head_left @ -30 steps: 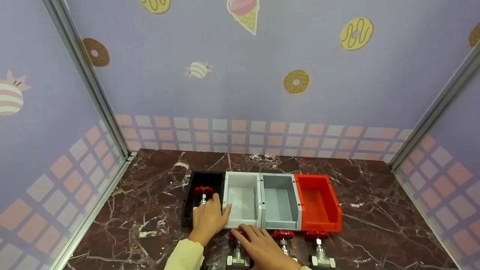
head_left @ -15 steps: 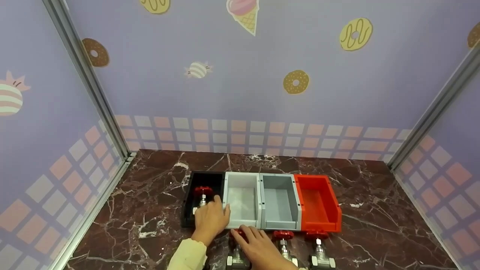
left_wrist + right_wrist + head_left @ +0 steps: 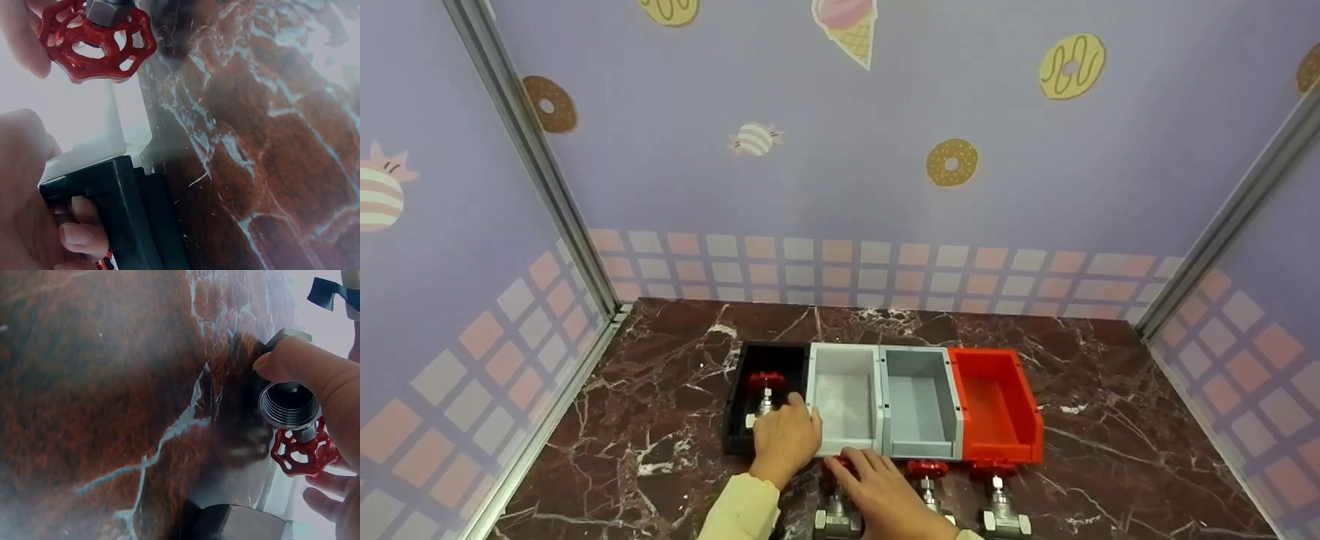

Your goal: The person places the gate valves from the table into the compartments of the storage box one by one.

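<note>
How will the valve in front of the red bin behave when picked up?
The valve is probably heavy for its size: its thick body looks metal. The shiny finish might make it slippery. Its rigid-looking stem and red wheel suggest it won't flop.

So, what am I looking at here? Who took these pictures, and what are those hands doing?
There's no robot, just a person's bare hands. The big picture comes from a camera on the head, looking down. The two smaller ones come from cameras on the left and right wrists. On the dark marbled surface sit four bins in a row: black bin, white bin, grey bin, red bin. Three metal valves, like taps, are in front; a fourth valve is in the black bin. The left hand is beside that one; its grip is hidden. The right hand holds the leftmost front valve.
</note>
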`<action>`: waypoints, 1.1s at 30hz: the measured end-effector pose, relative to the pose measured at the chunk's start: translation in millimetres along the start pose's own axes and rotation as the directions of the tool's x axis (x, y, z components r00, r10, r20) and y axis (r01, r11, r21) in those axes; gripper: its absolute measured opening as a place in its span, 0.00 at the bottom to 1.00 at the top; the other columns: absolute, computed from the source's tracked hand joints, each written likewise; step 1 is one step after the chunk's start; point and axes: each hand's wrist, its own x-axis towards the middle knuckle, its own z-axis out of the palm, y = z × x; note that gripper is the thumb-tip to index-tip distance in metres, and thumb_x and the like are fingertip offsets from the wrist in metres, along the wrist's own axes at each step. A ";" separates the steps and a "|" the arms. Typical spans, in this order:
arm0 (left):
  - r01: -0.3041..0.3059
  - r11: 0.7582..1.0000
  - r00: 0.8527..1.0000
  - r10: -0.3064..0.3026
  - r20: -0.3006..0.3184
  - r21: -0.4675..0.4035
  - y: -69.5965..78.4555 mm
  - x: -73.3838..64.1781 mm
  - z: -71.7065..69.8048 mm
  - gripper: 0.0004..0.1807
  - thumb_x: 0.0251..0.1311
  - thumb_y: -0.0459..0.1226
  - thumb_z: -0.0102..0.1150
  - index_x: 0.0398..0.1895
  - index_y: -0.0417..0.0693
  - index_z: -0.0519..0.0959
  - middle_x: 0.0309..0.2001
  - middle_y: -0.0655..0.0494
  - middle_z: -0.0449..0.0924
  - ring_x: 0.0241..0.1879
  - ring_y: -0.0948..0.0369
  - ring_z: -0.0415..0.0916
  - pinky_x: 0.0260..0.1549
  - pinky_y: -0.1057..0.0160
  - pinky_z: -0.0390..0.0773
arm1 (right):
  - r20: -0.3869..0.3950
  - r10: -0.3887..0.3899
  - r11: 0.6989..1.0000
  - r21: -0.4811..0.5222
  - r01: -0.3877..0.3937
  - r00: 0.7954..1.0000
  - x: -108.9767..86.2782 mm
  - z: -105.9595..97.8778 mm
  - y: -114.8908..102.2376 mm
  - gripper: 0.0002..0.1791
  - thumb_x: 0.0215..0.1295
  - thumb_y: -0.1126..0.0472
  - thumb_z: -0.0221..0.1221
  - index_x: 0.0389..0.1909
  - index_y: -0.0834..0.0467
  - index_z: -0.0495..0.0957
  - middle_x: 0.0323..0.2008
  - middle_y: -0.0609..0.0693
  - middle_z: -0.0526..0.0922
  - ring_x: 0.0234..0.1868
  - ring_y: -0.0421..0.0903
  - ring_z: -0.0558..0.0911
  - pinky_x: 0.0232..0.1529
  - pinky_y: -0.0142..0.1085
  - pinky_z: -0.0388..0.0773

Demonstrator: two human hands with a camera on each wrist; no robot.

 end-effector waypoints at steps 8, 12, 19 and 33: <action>0.002 1.000 1.000 -0.002 -0.003 0.008 0.9 -0.5 0.5 0.17 0.63 0.47 0.52 0.33 0.40 0.73 0.21 0.44 0.80 0.20 0.47 0.79 0.19 0.49 0.73 | 0.032 0.027 0.999 0.035 -0.028 0.999 0.0 -7.8 3.2 0.59 0.42 0.19 0.57 0.71 0.52 0.60 0.60 0.53 0.70 0.55 0.50 0.73 0.52 0.48 0.75; -0.006 1.000 1.000 0.007 -0.020 0.013 1.2 -0.8 1.0 0.17 0.63 0.47 0.53 0.32 0.40 0.73 0.19 0.45 0.79 0.19 0.47 0.78 0.19 0.49 0.73 | 0.037 0.027 0.999 0.040 -0.029 0.999 -0.1 -9.9 4.5 0.62 0.38 0.22 0.63 0.71 0.52 0.59 0.60 0.52 0.69 0.55 0.50 0.73 0.53 0.47 0.75; -0.012 0.999 1.000 0.013 -0.003 0.035 0.9 -0.4 0.1 0.17 0.64 0.47 0.53 0.31 0.41 0.72 0.19 0.45 0.79 0.18 0.47 0.78 0.19 0.49 0.73 | 0.026 0.027 0.997 0.065 -0.028 0.999 2.6 -19.3 3.9 0.64 0.30 0.35 0.75 0.72 0.52 0.57 0.61 0.53 0.69 0.53 0.49 0.73 0.53 0.46 0.75; -0.018 0.998 1.000 0.017 0.024 0.053 0.8 0.1 -1.2 0.18 0.64 0.48 0.53 0.31 0.41 0.71 0.20 0.45 0.79 0.19 0.48 0.78 0.19 0.50 0.73 | 0.038 0.073 0.992 0.104 -0.077 0.997 12.6 -34.1 13.3 0.66 0.25 0.44 0.76 0.73 0.51 0.56 0.63 0.55 0.68 0.55 0.51 0.72 0.55 0.46 0.74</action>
